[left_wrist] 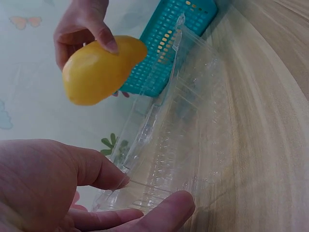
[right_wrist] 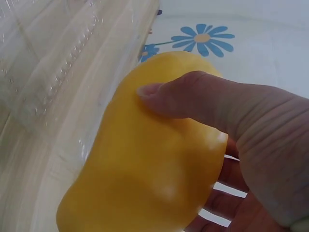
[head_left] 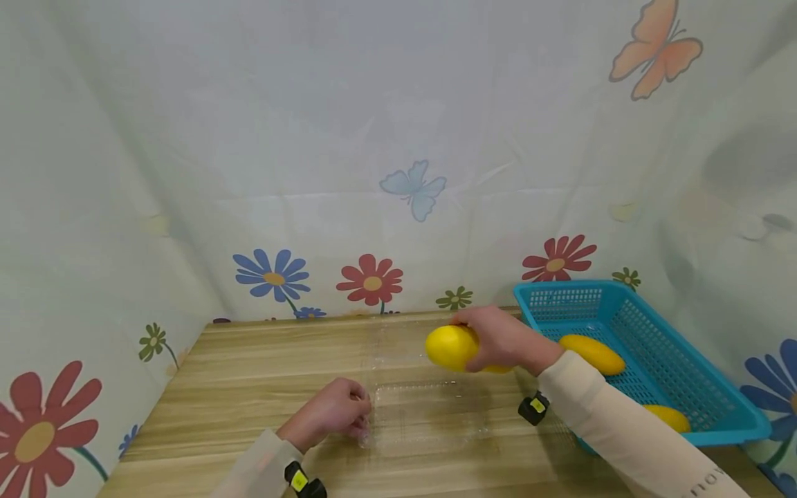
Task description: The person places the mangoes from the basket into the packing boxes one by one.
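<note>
My right hand (head_left: 498,339) grips a yellow mango (head_left: 452,348) above a clear plastic clamshell box (head_left: 429,415). The right wrist view shows the thumb lying across the mango (right_wrist: 145,150) and the fingers curled behind it. My left hand (head_left: 336,410) pinches the left edge of the box. In the left wrist view, the box wall (left_wrist: 193,121) runs between thumb and fingers, and its lid stands raised at the far side. The mango is apart from the box.
At the right stands a blue plastic basket (head_left: 681,346) with a mango (head_left: 593,354) and another mango (head_left: 669,418) in it, the latter partly hidden by my right sleeve. The wooden table (head_left: 261,373) meets a flower-printed curtain (head_left: 324,228) at the back.
</note>
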Tool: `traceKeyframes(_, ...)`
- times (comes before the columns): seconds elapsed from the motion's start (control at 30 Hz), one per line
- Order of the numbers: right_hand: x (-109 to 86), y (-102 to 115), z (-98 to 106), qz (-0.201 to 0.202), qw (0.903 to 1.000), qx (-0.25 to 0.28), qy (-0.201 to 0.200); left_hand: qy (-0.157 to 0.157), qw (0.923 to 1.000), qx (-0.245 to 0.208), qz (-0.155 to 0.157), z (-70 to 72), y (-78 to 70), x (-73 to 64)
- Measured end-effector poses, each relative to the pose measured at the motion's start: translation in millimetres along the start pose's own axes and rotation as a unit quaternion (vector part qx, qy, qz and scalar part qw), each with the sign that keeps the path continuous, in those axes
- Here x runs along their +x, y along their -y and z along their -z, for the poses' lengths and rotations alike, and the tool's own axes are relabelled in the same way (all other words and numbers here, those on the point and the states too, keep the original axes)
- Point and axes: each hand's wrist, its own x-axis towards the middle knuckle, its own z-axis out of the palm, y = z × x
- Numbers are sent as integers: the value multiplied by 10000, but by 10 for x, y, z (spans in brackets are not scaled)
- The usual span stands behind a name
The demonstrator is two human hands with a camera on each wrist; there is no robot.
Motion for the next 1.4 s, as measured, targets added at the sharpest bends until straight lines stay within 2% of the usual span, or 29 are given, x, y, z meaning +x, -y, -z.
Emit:
traceKeyframes(0.23,97,146,-114,313,9992,-256,-79,21,10000,35,42,8,11,14)
traceKeyframes(0.63,281,372,-419,439,9988,-196,88,66,9999,13,134,19,13,37)
traceKeyframes(0.93,364,460,-629,341,9984,-397,210,118,9997,89,206,31,-10,52)
traceKeyframes(1.23,364,495,-754,446,9969,-630,133,86,9998,68,173,24,-27,22)
traceKeyframes(1.4,390,517,-821,374,9960,-793,188,136,9997,88,173,40,-12,30)
